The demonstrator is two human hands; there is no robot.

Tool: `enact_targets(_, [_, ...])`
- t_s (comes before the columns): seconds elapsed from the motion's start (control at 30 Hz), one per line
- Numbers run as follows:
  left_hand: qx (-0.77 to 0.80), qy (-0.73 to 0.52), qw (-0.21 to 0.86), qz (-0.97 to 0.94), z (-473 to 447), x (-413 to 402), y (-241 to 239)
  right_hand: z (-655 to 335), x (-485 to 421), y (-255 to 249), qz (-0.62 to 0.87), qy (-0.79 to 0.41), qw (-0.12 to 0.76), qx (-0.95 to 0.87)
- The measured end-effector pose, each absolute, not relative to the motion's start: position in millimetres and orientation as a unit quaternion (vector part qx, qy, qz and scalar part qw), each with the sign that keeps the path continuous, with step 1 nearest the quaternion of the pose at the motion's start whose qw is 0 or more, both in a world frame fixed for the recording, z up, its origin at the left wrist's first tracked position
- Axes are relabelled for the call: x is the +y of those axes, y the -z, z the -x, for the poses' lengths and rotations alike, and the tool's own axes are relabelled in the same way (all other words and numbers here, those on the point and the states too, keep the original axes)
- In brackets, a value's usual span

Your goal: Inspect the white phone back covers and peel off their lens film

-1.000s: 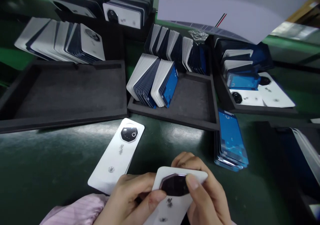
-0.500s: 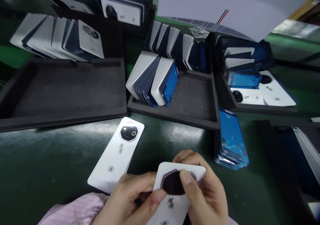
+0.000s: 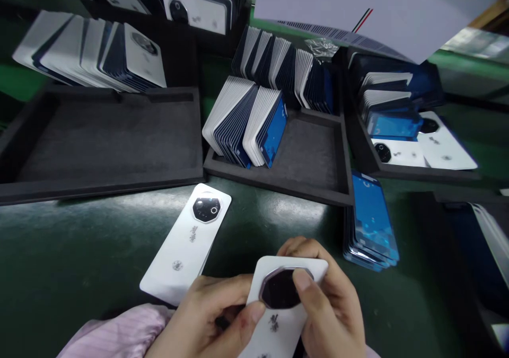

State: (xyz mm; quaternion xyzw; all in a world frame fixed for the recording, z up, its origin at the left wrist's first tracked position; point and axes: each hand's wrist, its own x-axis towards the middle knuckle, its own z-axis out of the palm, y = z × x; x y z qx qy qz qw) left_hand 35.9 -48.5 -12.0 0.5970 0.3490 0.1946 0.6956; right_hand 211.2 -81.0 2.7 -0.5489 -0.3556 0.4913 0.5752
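Observation:
Between both hands is a white phone back cover [image 3: 274,337] with a dark octagonal camera window near its top. My left hand [image 3: 214,315] pinches its left edge, thumb at the window's lower left corner. My right hand [image 3: 330,305] grips the right side, its thumb lying on the dark window and its fingers behind the cover. On the table to the left lies a second white phone back cover [image 3: 178,257], its camera window toward the far end; another sheet edge shows under it. Right of my hands stands a stack of blue-filmed panels [image 3: 374,215].
A black tray [image 3: 107,140] lies at the left, with fanned white covers [image 3: 99,55] behind it. The middle tray [image 3: 310,151] holds rows of upright covers [image 3: 234,119]. Another tray [image 3: 429,173] with covers stands at the right. A white printed sheet [image 3: 350,8] overhangs the back.
My right thumb has shifted slightly right over the camera window, so more of it shows. Both hands still hold the cover. The whole view has moved slightly.

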Motion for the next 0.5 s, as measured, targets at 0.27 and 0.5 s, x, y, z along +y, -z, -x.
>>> enact_targets(0.27, [0.363,-0.177,0.665,-0.628,-40,-39,-3,-205,-80,-6,0.568,-0.484,0.585,-0.316])
enact_targets(0.5, [0.361,-0.203,0.670,-0.617,-40,-38,-5,-215,-83,-4,0.481,-0.560,0.610,-0.287])
